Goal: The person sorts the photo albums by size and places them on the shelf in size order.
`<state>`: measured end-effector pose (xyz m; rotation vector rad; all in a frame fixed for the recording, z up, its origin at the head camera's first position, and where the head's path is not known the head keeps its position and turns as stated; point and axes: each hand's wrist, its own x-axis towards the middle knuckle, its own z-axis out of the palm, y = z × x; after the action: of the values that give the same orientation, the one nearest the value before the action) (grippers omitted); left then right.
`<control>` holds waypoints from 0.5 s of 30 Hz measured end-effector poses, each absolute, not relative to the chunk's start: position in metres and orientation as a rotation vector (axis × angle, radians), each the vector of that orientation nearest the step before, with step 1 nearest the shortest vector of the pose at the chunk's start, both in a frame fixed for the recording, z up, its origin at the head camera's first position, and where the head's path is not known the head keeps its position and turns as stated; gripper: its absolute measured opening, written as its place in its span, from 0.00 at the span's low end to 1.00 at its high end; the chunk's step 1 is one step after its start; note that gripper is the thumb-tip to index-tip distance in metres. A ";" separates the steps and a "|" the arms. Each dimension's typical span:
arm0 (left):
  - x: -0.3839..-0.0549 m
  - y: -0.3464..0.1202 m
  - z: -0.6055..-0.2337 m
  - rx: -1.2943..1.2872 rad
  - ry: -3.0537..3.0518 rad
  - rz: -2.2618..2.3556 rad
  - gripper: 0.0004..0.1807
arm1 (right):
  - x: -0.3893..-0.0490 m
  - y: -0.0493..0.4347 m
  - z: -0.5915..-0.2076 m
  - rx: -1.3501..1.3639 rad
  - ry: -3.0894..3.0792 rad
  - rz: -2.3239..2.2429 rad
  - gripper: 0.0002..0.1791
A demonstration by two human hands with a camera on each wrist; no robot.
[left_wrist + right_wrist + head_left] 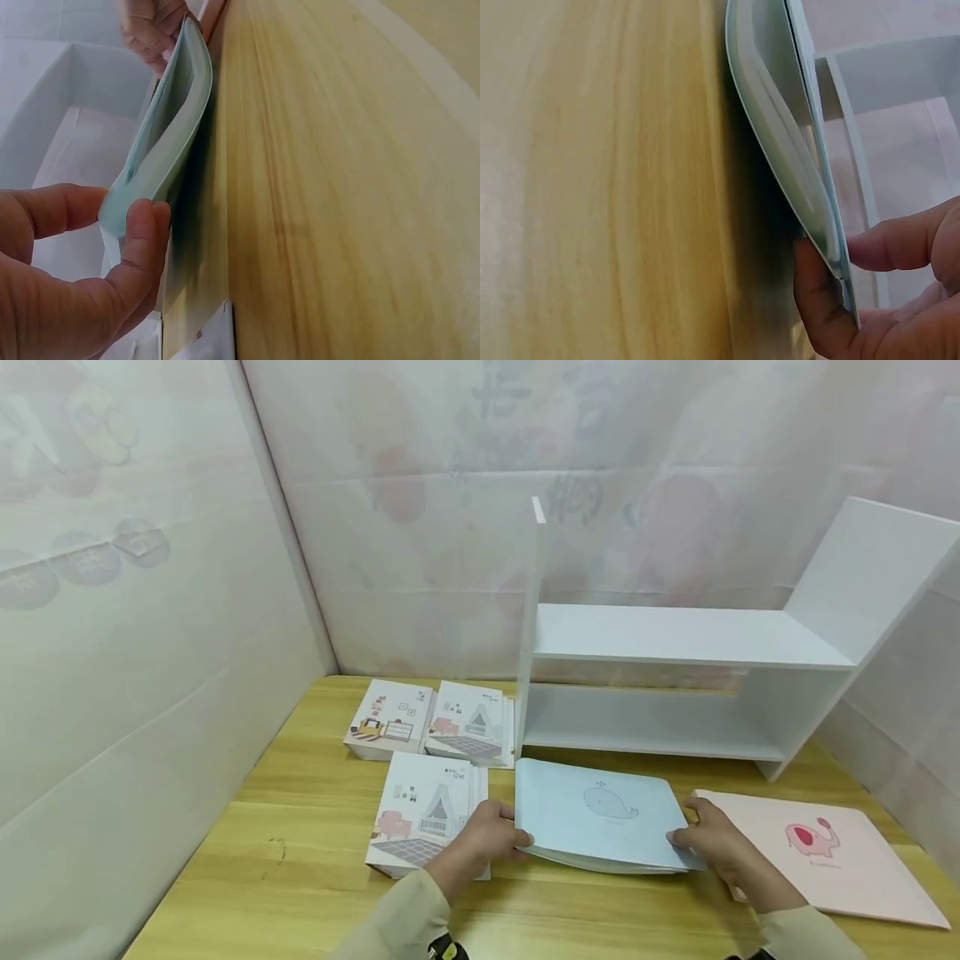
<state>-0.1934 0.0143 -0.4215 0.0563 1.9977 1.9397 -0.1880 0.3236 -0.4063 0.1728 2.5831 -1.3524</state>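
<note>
At left, white illustrated books [420,814] lie flat and close together on the wooden table [292,852], a placement that presumably keeps them stable. Next, the left hand [489,837], partly closed, pinches the near end of a blue book [562,818], which hangs just above the tabletop before the white shelf [652,722], its lower cover and pages sagging, the likely reason for support at both ends. The right hand [714,839] likewise pinches the opposite end between thumb and fingers, apparently sharing the weight; beyond it, a pink book [862,868] lies flat, needing no hold.
</note>
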 end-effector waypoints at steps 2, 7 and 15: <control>-0.192 0.014 -0.422 0.051 1.997 1.938 0.16 | -0.188 0.323 -0.407 0.159 2.603 -1.340 0.39; -0.183 0.008 -0.416 0.091 1.978 1.921 0.17 | -0.181 0.321 -0.403 0.180 2.617 -1.379 0.40; -0.170 0.000 -0.404 0.196 1.880 1.980 0.20 | -0.165 0.324 -0.391 0.224 2.492 -1.657 0.42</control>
<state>-0.1701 0.0000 -0.4041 0.1958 1.8799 1.9799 -0.1650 0.3237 -0.3910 0.2236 2.4922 -1.6571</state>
